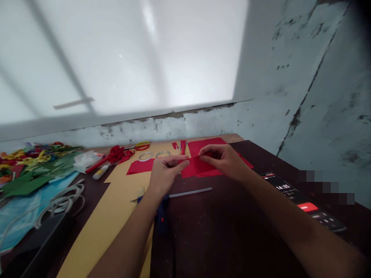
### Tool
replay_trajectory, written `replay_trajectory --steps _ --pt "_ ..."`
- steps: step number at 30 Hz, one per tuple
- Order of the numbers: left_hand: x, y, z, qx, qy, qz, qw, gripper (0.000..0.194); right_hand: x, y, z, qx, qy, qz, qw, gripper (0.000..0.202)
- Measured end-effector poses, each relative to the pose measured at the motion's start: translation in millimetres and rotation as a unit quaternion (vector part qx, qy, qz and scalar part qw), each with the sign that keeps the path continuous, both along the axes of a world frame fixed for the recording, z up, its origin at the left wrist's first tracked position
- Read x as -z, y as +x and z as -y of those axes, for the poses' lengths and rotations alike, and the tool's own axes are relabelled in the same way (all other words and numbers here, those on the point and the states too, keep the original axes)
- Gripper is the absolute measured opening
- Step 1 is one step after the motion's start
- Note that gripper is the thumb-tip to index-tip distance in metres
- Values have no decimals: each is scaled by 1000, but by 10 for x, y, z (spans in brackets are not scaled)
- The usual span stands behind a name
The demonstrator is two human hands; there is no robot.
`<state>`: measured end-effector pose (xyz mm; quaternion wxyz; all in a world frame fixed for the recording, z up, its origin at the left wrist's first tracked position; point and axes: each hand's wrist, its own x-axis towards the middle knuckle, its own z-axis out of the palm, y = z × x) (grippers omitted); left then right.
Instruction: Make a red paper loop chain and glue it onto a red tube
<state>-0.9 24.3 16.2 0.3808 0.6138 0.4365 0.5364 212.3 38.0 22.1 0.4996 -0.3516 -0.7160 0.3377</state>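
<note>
The left hand (164,172) and right hand (226,161) pinch red paper (194,165) mid-frame, the left forearm (130,235) partly hiding a blue glue gun (162,220) below, a phone (285,193) lower right.

Looks like a small craft wkshp to me, b/c I see red paper (194,165) mid-frame on a dark table (208,239), w/ tape rolls (145,160), scissors (142,146) & a glue gun (161,222) lower ctr. Bright scraps (31,157) pile up far L. The old wall (290,77), upper R, has chipped paint.
</note>
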Motion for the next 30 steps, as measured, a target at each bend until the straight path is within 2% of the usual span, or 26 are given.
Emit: replay_trajectory --steps 3,8,15,19,25,30 --pt "-8 -3 -1 5 -16 22 1000 27 -10 41 -18 24 -6 -3 1000 17" --pt "-39 -21 -2 -15 -4 49 999 26 -49 110 -19 26 -63 -35 997 26" --pt "-12 -43 -45 3 -28 75 997 31 -42 90 -13 65 -107 -60 990 28" --pt "13 -57 -65 -2 -17 60 998 29 5 113 -64 66 -101 -49 991 30" --pt "39 -54 -76 22 -64 93 993 35 48 117 -94 99 -77 -19 992 30" --pt "-5 -84 -76 -1 -35 42 999 41 86 62 -101 98 -88 -32 991 31"
